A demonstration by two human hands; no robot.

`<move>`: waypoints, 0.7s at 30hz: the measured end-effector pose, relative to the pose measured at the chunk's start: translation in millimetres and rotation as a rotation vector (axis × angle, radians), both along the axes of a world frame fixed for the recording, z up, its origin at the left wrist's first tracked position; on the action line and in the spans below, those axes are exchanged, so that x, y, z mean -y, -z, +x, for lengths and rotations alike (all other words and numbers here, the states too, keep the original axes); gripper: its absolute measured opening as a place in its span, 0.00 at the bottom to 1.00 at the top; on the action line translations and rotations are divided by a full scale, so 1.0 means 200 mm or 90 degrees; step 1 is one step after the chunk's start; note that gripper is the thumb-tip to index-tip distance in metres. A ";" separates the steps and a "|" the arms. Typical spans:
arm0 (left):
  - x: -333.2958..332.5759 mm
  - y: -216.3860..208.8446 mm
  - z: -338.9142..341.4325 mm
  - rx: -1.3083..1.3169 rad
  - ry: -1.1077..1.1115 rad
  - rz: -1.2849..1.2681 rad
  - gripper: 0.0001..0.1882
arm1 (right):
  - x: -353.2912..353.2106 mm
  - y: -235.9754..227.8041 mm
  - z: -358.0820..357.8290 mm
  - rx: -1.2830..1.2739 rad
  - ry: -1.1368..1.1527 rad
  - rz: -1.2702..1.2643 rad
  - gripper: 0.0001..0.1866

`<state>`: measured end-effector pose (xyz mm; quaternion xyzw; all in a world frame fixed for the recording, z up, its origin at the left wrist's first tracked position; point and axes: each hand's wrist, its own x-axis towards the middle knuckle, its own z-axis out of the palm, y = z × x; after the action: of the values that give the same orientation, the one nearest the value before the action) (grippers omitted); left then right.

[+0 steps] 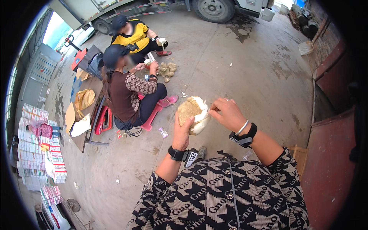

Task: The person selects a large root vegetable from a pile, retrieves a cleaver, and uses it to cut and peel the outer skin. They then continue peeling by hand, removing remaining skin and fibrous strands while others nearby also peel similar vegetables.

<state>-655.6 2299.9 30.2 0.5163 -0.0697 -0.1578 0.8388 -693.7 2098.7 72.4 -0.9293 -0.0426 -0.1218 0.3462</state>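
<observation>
A large, partly peeled jicama (pixel 189 112) is in my left hand (pixel 180 132), which grips it from below and from the left. Rough tan skin covers its left side, while white flesh shows along the right and lower sides. My right hand (pixel 227 114) is just right of the jicama, thumb and forefinger pinched close to its white edge. Whatever those fingertips may hold is too small to make out. Each wrist wears a black band with a small device, and a light bangle circles my right wrist.
Ahead on the left, two people in dark caps sit low, each holding a pale peeled piece. Beside them lies a pile of tan tubers (pixel 167 70). A wooden table (pixel 89 111), pink stool (pixel 152 117) and stacked boxes (pixel 34 149) stand left. A truck wheel (pixel 213 8) is beyond.
</observation>
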 end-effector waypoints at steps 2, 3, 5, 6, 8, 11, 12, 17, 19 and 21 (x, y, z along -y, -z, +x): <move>-0.01 -0.01 -0.02 -0.004 -0.006 0.013 0.28 | -0.02 -0.02 0.02 -0.004 -0.018 0.014 0.08; -0.01 -0.01 -0.02 0.011 -0.021 0.052 0.31 | -0.04 -0.03 0.03 0.010 -0.028 0.028 0.07; -0.03 -0.02 -0.03 -0.016 -0.029 0.098 0.36 | -0.06 -0.04 0.05 0.045 -0.035 0.035 0.07; -0.03 -0.03 -0.02 0.026 -0.043 0.089 0.38 | -0.07 -0.04 0.08 0.017 -0.037 0.025 0.06; -0.07 -0.03 -0.03 0.034 -0.045 0.143 0.38 | -0.09 -0.03 0.09 0.001 -0.053 0.038 0.06; -0.11 -0.02 -0.05 0.107 -0.081 0.204 0.38 | -0.11 0.01 0.12 -0.052 -0.079 0.085 0.07; -0.12 -0.01 -0.05 0.115 -0.091 0.192 0.39 | -0.12 0.02 0.14 -0.061 -0.096 0.097 0.07; -0.18 0.02 -0.09 0.191 -0.188 0.233 0.39 | -0.23 0.06 0.20 -0.036 -0.154 0.057 0.07; -0.20 0.01 -0.09 0.229 -0.237 0.248 0.39 | -0.28 0.06 0.21 -0.043 -0.140 0.042 0.06; -0.22 -0.01 -0.09 0.220 -0.258 0.252 0.39 | -0.33 0.08 0.25 0.049 -0.158 -0.003 0.05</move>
<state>-673.7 2342.9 31.9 0.6915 -0.0750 0.0916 0.7126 -643.7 2165.3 55.8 -0.9123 -0.1709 -0.1135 0.3545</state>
